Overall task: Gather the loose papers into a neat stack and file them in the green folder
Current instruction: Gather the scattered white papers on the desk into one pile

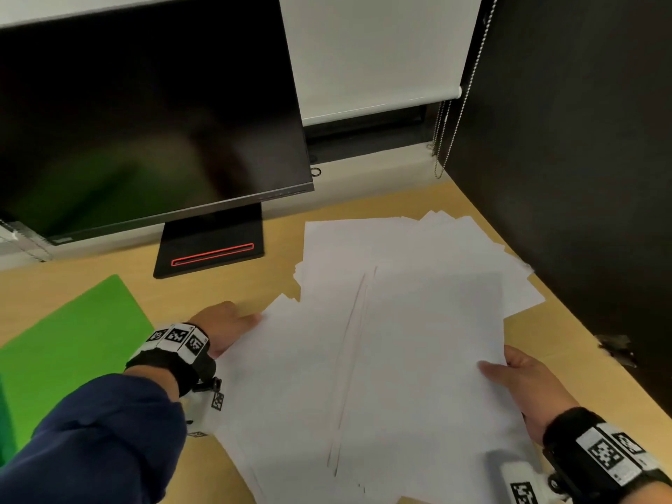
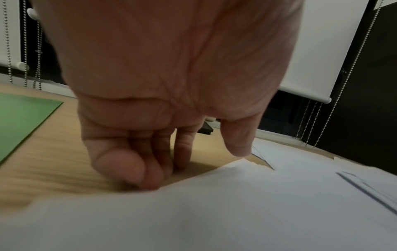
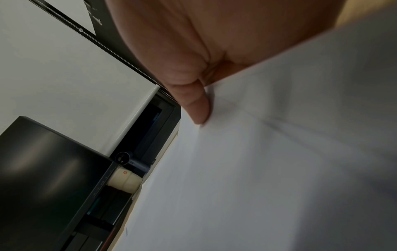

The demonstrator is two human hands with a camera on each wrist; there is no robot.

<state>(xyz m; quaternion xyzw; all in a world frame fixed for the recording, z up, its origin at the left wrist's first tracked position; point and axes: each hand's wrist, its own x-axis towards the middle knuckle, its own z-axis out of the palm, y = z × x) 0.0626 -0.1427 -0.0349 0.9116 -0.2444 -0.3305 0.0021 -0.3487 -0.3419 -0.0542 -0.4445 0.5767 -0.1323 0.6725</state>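
**Papers loose, folder shut**

Green folder (image 1: 69, 343) is lying closed on desk (image 1: 225, 292), left of scattered papers (image 1: 381, 358). Left hand (image 1: 222, 327) is pressing bunched fingertips (image 2: 128, 171) at sheet edge. Right hand (image 1: 527, 387) is pinching sheets, thumb (image 3: 197, 105) on top.

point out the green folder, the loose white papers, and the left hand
flat green folder (image 1: 69, 343): head view, on the middle of its bare cover.
loose white papers (image 1: 400, 358): head view, on the top sheet of the spread pile.
left hand (image 1: 225, 327): head view, on the back of the hand at the papers' left edge.
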